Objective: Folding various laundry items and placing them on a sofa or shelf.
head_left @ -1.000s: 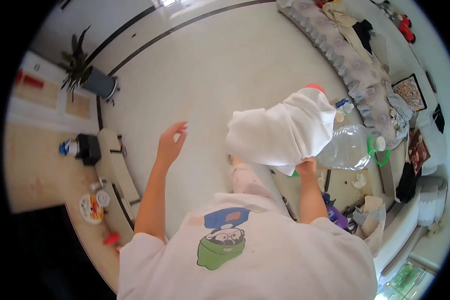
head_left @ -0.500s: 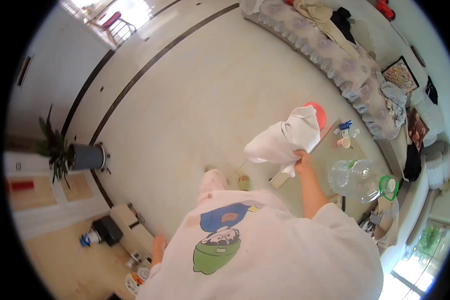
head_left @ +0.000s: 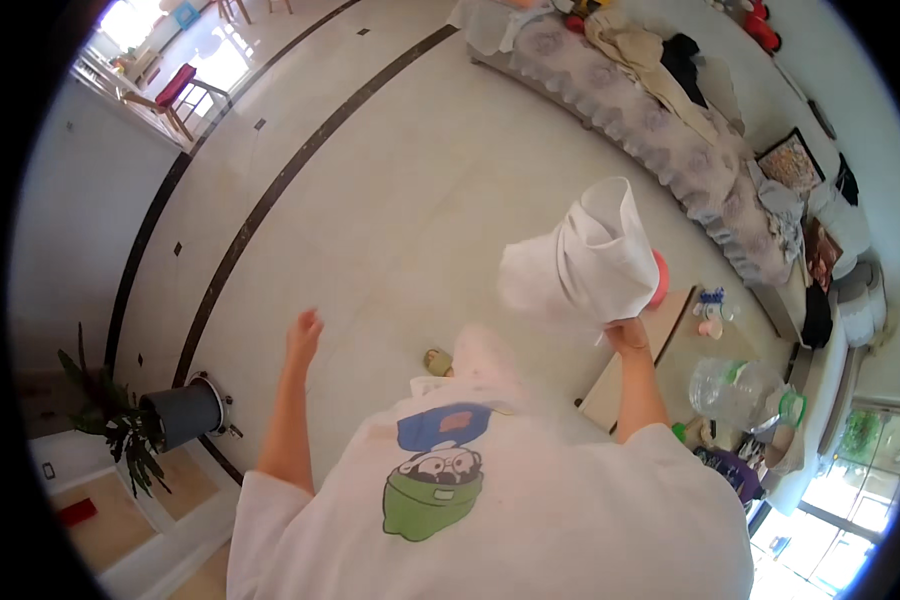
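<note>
My right hand [head_left: 628,336] grips the lower edge of a bundled white cloth [head_left: 580,260]. The cloth hangs in folds, with an open loop of fabric at its top. A rounded red thing [head_left: 660,279] shows partly from behind it, mostly hidden, so I cannot tell what it is. Out to the left, above the floor, my left hand [head_left: 305,330] has its fingers curled in, with nothing visible in them.
A low table [head_left: 625,385] at my right bears a large clear plastic bottle [head_left: 735,388] and a pink cup [head_left: 710,328]. Behind it runs a sofa [head_left: 630,110] with a ruffled cover. A potted plant [head_left: 180,412] stands at left, and a stool [head_left: 175,95] far left.
My left hand has risen from low beside my body to out in front at left. The white cloth has tipped upward in my right hand. The room has shifted in view as I moved.
</note>
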`<state>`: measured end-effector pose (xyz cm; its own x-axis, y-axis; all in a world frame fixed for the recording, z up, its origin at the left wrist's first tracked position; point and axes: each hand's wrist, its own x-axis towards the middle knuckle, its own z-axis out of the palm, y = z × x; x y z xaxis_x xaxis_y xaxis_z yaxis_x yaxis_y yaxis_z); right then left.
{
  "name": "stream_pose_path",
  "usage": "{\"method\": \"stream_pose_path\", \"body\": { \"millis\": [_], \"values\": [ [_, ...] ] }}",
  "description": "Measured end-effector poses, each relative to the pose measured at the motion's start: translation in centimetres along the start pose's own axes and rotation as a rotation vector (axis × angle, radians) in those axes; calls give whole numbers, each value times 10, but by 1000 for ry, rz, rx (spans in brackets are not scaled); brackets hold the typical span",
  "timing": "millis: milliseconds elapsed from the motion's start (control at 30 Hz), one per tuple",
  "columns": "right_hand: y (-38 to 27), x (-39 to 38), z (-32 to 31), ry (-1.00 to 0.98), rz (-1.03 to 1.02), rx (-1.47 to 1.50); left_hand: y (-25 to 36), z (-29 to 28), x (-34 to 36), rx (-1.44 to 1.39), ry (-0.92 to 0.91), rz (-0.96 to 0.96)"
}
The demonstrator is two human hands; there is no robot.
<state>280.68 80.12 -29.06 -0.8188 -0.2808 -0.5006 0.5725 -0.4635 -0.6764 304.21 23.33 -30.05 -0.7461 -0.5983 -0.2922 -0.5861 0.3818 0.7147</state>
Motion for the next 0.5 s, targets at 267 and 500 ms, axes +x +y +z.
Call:
{"method": "stream_pose_path", "body": {
  "millis": [267, 500],
  "values": [
    [-6, 118, 189, -460, -178, 20, 313, 6, 118, -227, -459, 775],
    [-10, 259, 320, -565, -233, -10, 228, -71, 287, 115, -23, 666]
  ]
}}
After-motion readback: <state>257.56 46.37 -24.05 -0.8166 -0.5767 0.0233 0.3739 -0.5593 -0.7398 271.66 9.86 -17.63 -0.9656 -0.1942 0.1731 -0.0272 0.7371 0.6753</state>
